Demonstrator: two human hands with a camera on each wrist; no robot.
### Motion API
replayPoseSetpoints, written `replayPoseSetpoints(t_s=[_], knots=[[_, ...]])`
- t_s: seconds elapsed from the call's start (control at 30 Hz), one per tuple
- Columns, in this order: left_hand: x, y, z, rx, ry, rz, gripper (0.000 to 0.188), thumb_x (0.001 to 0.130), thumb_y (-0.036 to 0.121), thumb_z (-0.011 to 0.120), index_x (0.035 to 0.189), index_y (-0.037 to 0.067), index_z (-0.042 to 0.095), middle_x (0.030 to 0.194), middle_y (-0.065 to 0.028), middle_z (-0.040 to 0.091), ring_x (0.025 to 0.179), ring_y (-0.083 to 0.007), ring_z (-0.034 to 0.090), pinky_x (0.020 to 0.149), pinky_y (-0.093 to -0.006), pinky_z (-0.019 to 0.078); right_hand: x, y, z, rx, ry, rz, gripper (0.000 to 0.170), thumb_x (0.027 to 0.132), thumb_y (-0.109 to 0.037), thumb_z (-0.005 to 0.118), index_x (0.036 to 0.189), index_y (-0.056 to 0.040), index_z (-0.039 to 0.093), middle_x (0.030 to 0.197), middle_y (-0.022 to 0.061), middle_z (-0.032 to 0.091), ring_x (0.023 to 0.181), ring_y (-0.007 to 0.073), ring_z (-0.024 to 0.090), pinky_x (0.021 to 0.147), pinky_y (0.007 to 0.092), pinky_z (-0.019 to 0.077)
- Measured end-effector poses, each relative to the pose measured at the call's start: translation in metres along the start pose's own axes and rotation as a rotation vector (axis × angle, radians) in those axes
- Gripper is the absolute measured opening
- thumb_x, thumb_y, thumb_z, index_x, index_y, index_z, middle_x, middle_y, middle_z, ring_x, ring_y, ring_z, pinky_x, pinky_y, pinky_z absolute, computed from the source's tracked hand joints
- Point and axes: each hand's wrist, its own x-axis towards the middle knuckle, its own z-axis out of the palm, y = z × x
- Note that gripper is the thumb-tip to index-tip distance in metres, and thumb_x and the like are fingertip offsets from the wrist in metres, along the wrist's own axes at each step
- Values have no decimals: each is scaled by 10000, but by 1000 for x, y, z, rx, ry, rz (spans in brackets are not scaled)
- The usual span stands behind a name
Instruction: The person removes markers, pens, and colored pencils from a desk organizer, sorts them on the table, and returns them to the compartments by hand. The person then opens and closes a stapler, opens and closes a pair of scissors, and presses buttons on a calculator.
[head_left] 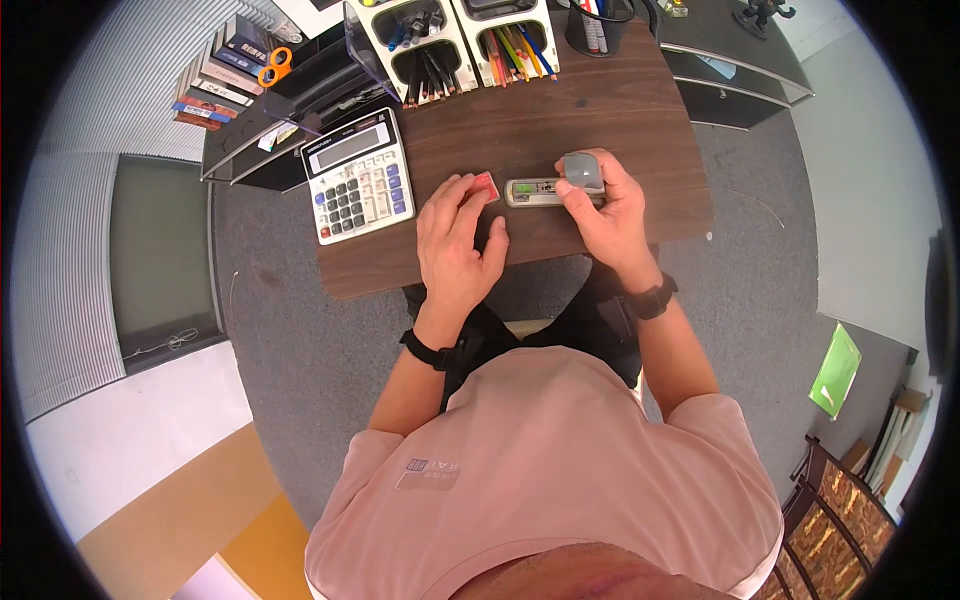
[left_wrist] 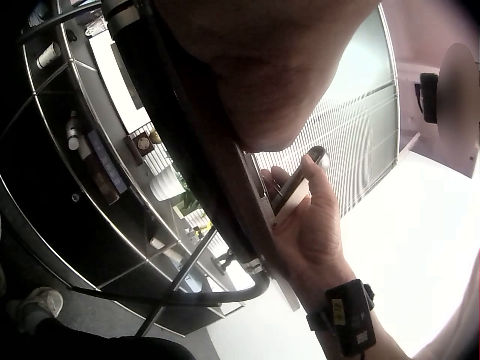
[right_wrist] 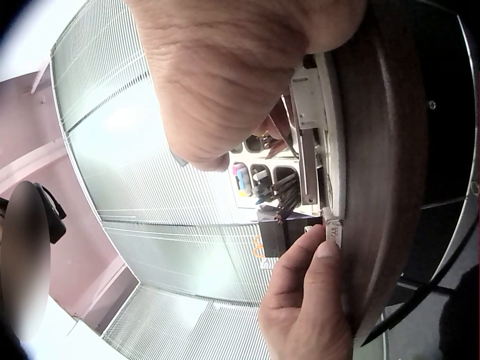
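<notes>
A stapler lies on the brown desk with its grey-capped top arm swung up, so the long tray shows. My right hand grips the raised arm, thumb on the near side and fingers behind it. In the left wrist view, the right hand is seen from the side with the stapler's arm in its grasp. Just left of the stapler, my left hand holds a small red-and-white box between thumb and fingers. The box's printed end faces the right wrist camera, close by the stapler's end.
A large calculator lies left of the left hand. Behind, a white organizer holds pencils and pens, and a black mesh pen cup stands farther right. Books and orange-handled scissors are at the back left.
</notes>
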Motion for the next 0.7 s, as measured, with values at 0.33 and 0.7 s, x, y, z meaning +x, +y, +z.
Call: replayPoseSetpoints(t_s=[0.33,0.7], knots=[[1,0,-1,-9,1,4,395,927,97,848,1314,36,793,1513,-144,718,1462,-397,661,1215,-518,510,0,-1,-1,-52,-8,-20,264,1020,-139,887,1227,-26,767,1080,50,802,992,132,729,896,325,593],[1,0,-1,-17,-2,1,379,934,103,845,1303,32,793,1508,-148,717,1461,-400,661,1207,-525,512,0,-3,0,-21,2,1,260,1013,-115,882,1231,-33,767,1103,46,796,998,128,726,898,315,589]])
